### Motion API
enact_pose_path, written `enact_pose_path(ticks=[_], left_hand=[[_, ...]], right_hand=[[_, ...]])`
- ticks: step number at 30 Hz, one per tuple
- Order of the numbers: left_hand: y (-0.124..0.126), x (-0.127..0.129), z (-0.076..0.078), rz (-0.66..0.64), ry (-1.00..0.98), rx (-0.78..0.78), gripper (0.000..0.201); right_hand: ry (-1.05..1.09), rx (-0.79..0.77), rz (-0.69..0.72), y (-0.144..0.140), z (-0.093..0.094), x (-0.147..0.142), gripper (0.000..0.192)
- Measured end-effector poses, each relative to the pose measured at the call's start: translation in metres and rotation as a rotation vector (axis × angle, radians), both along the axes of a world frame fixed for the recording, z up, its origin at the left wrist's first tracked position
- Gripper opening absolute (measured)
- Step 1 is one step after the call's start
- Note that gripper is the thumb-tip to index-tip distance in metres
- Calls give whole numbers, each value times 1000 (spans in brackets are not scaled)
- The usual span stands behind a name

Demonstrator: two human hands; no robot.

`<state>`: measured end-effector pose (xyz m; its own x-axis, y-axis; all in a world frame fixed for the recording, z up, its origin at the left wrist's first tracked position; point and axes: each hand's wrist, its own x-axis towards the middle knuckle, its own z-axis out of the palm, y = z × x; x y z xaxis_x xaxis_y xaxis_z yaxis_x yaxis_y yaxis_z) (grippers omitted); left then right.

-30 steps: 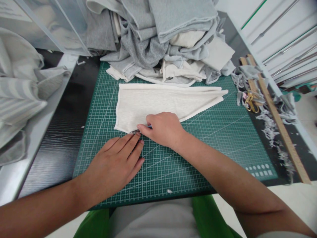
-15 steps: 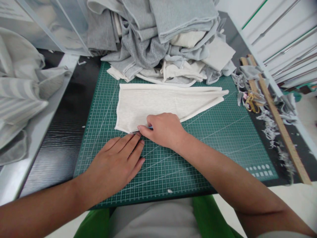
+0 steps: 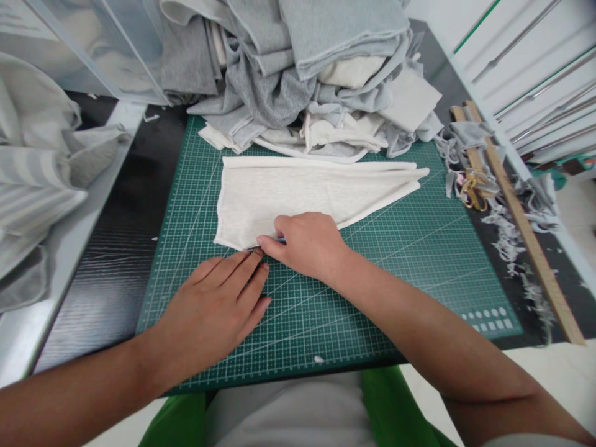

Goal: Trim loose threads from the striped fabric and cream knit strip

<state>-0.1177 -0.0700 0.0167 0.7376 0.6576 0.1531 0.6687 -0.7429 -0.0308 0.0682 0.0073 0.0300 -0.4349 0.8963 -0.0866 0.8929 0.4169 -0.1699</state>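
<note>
A cream knit fabric piece (image 3: 279, 192) lies flat on the green cutting mat (image 3: 395, 279), tapering to the right with rolled edges. My right hand (image 3: 310, 242) rests over its near edge, closed on a slim blue-handled tool (image 3: 254, 248) with a thin metal tip. Most of the tool is hidden under the fingers, so its exact kind does not show. My left hand (image 3: 218, 304) lies flat on the mat, fingers stretched out. Its fingertips touch the fabric's near edge, right by the metal tip.
Grey and cream fabrics are heaped (image 3: 288, 81) at the mat's far edge. Striped cloth (image 3: 37, 180) hangs at the left. Along the right side lie a wooden strip (image 3: 531, 236), gold-handled scissors (image 3: 474, 191) and fabric scraps. A clear plastic bin (image 3: 116, 49) stands back left.
</note>
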Motion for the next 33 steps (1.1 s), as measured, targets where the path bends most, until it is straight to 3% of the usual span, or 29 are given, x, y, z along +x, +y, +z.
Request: enact_pose_path(ticks=[12,18,33], left_hand=[[5,-6,4,76,-25,69,36],[7,-7,2,45,-29,49,36],[-10,2,6,131,78,15,40]], right_hand=[[44,74,-18,-1,-5,2,48],[51,77,-27,0,-7,3,49],[31,56,-67,-1,-5,1,50]])
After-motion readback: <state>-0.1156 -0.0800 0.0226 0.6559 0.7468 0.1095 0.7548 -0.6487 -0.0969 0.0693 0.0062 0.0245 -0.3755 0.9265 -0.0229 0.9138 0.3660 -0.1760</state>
